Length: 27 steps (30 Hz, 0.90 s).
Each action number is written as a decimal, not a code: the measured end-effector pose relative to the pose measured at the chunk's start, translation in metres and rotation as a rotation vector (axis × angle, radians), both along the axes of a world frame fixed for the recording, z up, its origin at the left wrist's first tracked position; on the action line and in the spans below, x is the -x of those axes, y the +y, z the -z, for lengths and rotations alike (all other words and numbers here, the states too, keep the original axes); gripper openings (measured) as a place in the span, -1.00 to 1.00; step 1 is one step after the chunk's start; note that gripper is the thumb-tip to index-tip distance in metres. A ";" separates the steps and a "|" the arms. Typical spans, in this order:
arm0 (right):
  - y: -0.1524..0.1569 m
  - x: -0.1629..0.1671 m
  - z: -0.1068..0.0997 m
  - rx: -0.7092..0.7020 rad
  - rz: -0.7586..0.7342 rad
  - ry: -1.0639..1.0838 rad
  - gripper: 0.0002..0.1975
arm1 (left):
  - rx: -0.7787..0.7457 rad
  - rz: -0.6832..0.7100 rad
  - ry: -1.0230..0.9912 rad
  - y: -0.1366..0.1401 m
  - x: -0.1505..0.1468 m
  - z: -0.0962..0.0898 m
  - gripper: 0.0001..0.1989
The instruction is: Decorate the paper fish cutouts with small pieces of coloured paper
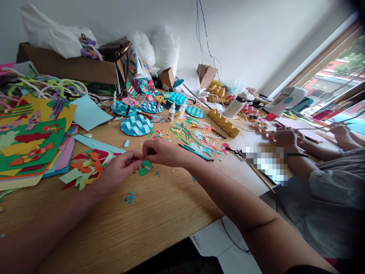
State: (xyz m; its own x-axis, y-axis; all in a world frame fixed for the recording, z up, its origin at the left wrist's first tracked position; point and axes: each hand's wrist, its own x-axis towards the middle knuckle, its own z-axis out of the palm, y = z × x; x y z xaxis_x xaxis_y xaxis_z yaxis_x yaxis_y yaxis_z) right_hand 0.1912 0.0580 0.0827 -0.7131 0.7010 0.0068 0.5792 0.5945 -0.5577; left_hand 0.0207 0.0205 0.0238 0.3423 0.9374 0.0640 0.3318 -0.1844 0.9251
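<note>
My left hand (128,164) and my right hand (155,151) meet above the wooden table, their fingertips pinched close together. Whatever sits between the fingertips is too small to make out. Just under them lies a green paper fish (145,168) with small coloured spots, partly covered by my fingers. Some blue curled paper pieces (130,198) lie nearer to me. Left of my left hand is a heap of orange, red and pale green paper scraps (87,167). Beyond my hands rests a round blue disc with wavy stripes (136,125).
Colored paper sheets with cut-out fish (34,140) are stacked at left. Glue bottles (171,112), thin paper strips (185,133) and pencils (196,152) lie farther back. Yellow egg-carton pieces (224,122) and a white bottle (235,104) stand at right, near another person's hands (286,139).
</note>
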 end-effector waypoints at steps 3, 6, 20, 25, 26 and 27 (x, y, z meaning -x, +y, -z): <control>-0.001 0.001 0.005 -0.007 -0.019 0.020 -0.96 | 0.013 0.013 -0.018 0.001 0.000 0.001 -0.81; -0.002 0.003 0.007 -0.026 -0.016 0.013 -0.96 | 0.027 0.016 -0.029 0.002 -0.001 0.001 -0.80; -0.002 -0.005 0.019 0.157 0.096 0.136 -0.91 | 0.006 -0.028 0.028 0.002 0.001 0.003 -0.82; -0.002 -0.008 0.029 0.357 0.100 0.225 -0.90 | -0.020 -0.062 0.098 0.001 0.001 0.001 -0.79; -0.002 -0.007 0.031 0.404 0.104 0.264 -0.91 | -0.022 -0.061 0.104 0.001 0.001 0.002 -0.79; -0.002 -0.006 0.034 0.449 0.108 0.306 -0.92 | -0.023 -0.058 0.104 0.001 0.001 0.002 -0.79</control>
